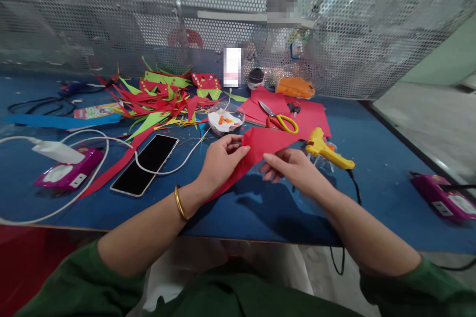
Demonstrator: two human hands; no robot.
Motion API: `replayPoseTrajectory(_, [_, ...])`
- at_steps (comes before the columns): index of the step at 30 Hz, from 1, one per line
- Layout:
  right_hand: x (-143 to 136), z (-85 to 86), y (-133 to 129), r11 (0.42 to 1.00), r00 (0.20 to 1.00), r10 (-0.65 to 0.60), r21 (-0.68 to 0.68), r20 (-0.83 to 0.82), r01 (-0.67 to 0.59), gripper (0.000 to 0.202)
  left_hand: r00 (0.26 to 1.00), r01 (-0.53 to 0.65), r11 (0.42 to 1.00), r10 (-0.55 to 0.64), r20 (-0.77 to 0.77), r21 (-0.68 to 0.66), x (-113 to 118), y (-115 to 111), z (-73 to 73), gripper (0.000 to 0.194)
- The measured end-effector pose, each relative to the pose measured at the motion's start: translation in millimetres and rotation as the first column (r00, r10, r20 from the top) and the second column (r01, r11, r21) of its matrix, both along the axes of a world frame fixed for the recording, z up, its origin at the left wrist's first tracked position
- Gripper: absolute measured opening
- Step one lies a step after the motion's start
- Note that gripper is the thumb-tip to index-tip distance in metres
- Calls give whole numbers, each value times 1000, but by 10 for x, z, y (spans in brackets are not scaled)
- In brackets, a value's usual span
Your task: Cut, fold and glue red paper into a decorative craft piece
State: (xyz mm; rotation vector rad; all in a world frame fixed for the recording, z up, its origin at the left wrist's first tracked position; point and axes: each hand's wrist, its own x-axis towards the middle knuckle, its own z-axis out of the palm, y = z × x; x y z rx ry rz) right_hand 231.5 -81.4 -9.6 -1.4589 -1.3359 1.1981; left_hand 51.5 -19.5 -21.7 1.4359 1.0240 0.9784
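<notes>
A folded sheet of red paper (pixel 266 142) is held up above the blue table. My left hand (pixel 225 158) grips its left side, thumb in front and fingers curled behind. At the sheet's lower right edge, the thumb and fingers of my right hand (pixel 288 166) pinch the paper. Just beyond it lie yellow-handled scissors (pixel 282 121) on more red sheets (pixel 312 114). A yellow glue gun (pixel 323 148) rests on a stand to the right of my right hand. Behind my left hand stands a clear bowl (pixel 240 115) with white paper and small orange-red bits in it.
Left of my left hand lie a black phone (pixel 147 164), a white cable and a purple power strip (pixel 74 171). Red and green paper strips (pixel 156 101) and decorated masks (pixel 206 84) are heaped behind. Another purple power strip (pixel 442 195) sits far right. Perforated metal closes the back.
</notes>
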Motion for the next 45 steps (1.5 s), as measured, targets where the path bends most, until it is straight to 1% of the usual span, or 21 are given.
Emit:
replayPoseTrajectory(2, [157,132,-114,983,933,155,40,324,-178,32,1000,-13,1000,14,27,-18,-13,10,12,34])
replayPoseTrajectory(3, [256,193,-174,977,854,86,124,513,-173,28,1000,-11,1000,11,28,-26,-19,10,21,34])
replayPoseTrajectory(4, [369,242,-229,961,745,-77,249,663,-123,25,1000,2,999,-1,25,-34,-24,8,30,34])
replayPoseTrajectory(5, [493,276,-275,928,599,-256,365,759,-67,22,1000,20,999,-19,19,-38,-29,4,40,33])
replayPoseTrajectory(6, [627,291,-308,907,438,-362,420,823,-39,25,999,42,998,-42,15,-41,-32,-1,49,33])
replayPoseTrajectory(8, [902,260,-330,924,178,-370,381,912,-32,33,996,94,994,-94,14,-51,-37,-5,60,30])
replayPoseTrajectory(9, [1033,220,-322,950,108,-302,308,947,-47,30,993,118,991,-117,15,-59,-40,-3,60,29])
replayPoseTrajectory(11, [1247,115,-283,976,69,-201,205,977,-66,24,987,158,985,-157,13,-74,-45,10,51,27])
replayPoseTrajectory(13, [1373,13,-235,984,83,-150,157,985,-85,26,982,191,978,-191,9,-85,-50,29,32,26])
replayPoseTrajectory(16, [1410,-57,-196,981,96,-161,170,982,-92,29,972,232,967,-235,-12,-109,-58,51,6,28])
replayPoseTrajectory(20, [1324,42,-263,966,137,-253,258,958,-20,32,962,250,966,-256,-98,-69,-50,62,-8,27])
replayPoseTrajectory(22, [1229,134,-320,920,280,-392,371,876,125,30,948,267,964,-264,-178,-10,-37,70,-11,25])
replayPoseTrajectory(23, [1157,175,-338,873,401,-488,433,775,223,26,939,278,960,-268,-214,17,-29,74,-12,25])
replayPoseTrajectory(25, [959,225,-323,772,682,-606,509,410,380,23,923,303,951,-277,-269,58,-14,81,-11,23])
replayPoseTrajectory(26, [839,229,-284,775,760,-580,487,294,403,22,915,313,947,-281,-289,71,-9,83,-10,22])
replayPoseTrajectory(28, [586,197,-153,855,867,-425,430,260,291,23,899,329,940,-280,-337,95,-6,82,-1,20])
replayPoseTrajectory(31, [290,96,62,925,935,-250,348,251,154,26,863,370,919,-284,-418,140,-13,72,20,16])
replayPoseTrajectory(34, [179,15,128,982,982,-121,163,146,97,27,833,417,894,-303,-463,165,-11,55,31,17])
replayPoseTrajectory(39, [186,-72,21,994,994,-112,2,1,112,23,842,373,921,-284,-458,115,21,19,34,14])
replayPoseTrajectory(42, [186,-139,15,990,990,-142,15,-21,142,21,859,323,939,-239,-453,117,20,15,50,11])
replayPoseTrajectory(45, [204,-173,20,977,983,-145,175,109,124,16,877,284,945,-188,-443,162,5,28,61,8])
